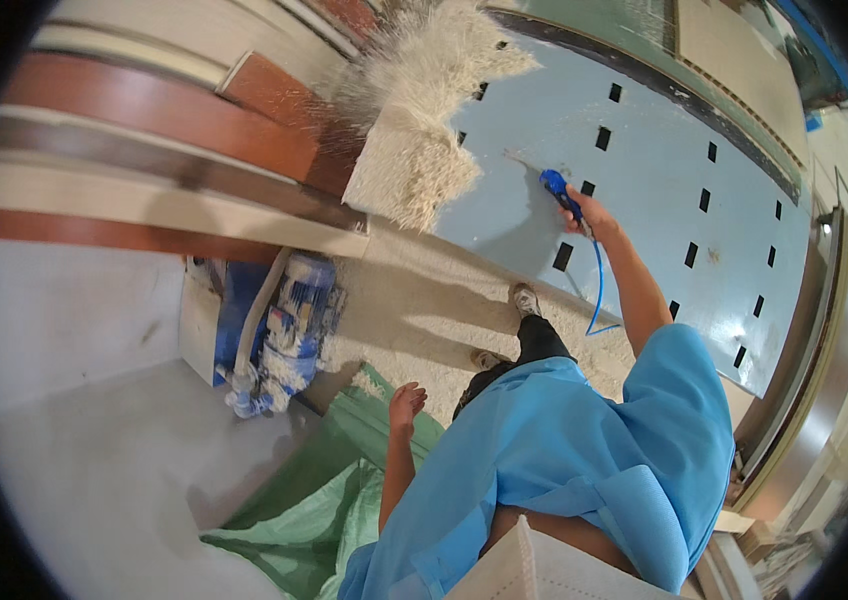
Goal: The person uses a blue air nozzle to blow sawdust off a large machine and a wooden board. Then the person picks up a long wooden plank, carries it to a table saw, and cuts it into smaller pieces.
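Above the slotted table (pixel 649 155), head view: right hand (pixel 592 213) has its fingers clamped on the blue air gun (pixel 554 188), nozzle toward flying shavings (pixel 422 160). Left hand (pixel 407 406) hangs empty, fingers loosely apart. Judged risks: blowback throwing debris at the eyes; slack hose (pixel 601 290) snagging.

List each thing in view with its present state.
Right hand, closed around air gun.
Left hand, empty, fingers loosely bent.
Hose, hanging in a bend.
Slotted panel, partly covered.
Shavings, heaped, some airborne.
Green sack, crumpled.
Blue motor, dusted with shavings.
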